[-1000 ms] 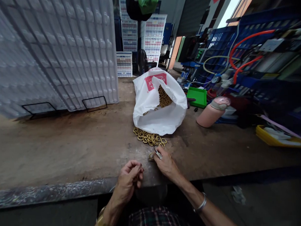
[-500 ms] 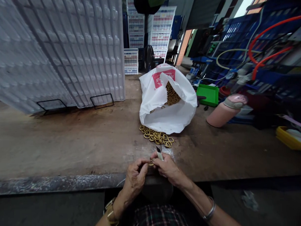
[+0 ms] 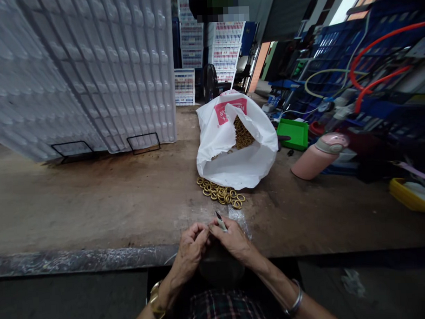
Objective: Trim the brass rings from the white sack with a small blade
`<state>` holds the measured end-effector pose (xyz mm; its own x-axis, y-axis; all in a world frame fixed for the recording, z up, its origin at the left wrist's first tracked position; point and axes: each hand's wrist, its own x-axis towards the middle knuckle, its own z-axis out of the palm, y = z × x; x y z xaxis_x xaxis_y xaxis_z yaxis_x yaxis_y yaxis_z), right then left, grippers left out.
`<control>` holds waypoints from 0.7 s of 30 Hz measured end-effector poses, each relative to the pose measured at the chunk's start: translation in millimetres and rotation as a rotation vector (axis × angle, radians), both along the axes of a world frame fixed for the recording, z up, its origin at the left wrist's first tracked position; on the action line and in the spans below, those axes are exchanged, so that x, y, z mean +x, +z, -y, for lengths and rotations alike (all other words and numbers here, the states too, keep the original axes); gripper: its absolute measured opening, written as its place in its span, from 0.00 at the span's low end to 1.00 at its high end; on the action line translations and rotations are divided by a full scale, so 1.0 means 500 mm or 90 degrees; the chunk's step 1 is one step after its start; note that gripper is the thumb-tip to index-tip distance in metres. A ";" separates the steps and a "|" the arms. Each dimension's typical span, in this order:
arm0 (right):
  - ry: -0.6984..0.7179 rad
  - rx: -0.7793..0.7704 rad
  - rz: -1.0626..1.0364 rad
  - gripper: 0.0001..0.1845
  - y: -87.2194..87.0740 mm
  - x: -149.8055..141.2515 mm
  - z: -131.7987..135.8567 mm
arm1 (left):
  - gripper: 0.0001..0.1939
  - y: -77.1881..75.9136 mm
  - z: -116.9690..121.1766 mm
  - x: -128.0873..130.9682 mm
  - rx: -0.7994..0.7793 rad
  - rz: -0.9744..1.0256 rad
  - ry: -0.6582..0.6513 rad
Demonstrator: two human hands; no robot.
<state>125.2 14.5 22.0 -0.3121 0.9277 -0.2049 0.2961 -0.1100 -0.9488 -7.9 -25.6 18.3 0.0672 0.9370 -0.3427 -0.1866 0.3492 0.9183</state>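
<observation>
My left hand (image 3: 192,244) is closed in a pinch near the front edge of the table. My right hand (image 3: 235,238) meets it fingertip to fingertip and grips a small knife (image 3: 220,221), with a pale handle and a dark tip pointing up and away. The brass ring seen between the fingertips half a second ago is now hidden by the fingers. Just beyond the hands lies a loose pile of brass rings (image 3: 220,194). Behind it a torn white bag (image 3: 237,170) lies open with many more rings inside.
Tall stacked clear plastic trays (image 3: 126,78) stand at left, near black wire stands (image 3: 144,143). To the right are a pink bottle (image 3: 313,160), a green tray (image 3: 293,133) and a yellow bin (image 3: 411,196). White crates (image 3: 226,56) are stacked behind. Clear tape (image 3: 238,219) lies near my right hand.
Both hands have shifted slightly left and their fingertips have closed together, covering the ring. The knife has moved left and leans more to the left.
</observation>
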 end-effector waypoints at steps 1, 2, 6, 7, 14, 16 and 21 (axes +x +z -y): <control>0.002 0.014 0.010 0.17 0.001 -0.001 0.000 | 0.22 0.002 0.000 0.000 -0.008 0.003 0.002; 0.001 0.017 0.016 0.17 0.003 -0.001 0.000 | 0.22 0.003 0.001 0.001 -0.010 0.004 -0.001; -0.013 0.007 0.031 0.16 0.004 -0.004 -0.001 | 0.21 -0.002 0.004 0.001 -0.002 0.014 -0.033; -0.012 0.004 0.026 0.16 0.003 -0.004 -0.001 | 0.21 -0.005 0.004 0.000 0.000 0.016 -0.040; -0.001 -0.011 -0.042 0.15 -0.008 -0.006 0.000 | 0.19 -0.012 0.008 -0.004 -0.017 0.128 -0.044; 0.005 -0.017 -0.053 0.16 -0.011 -0.006 0.000 | 0.19 -0.009 0.011 -0.005 -0.029 0.160 -0.040; -0.011 0.010 -0.017 0.15 -0.016 -0.002 0.000 | 0.19 -0.007 0.017 -0.006 -0.038 0.215 -0.039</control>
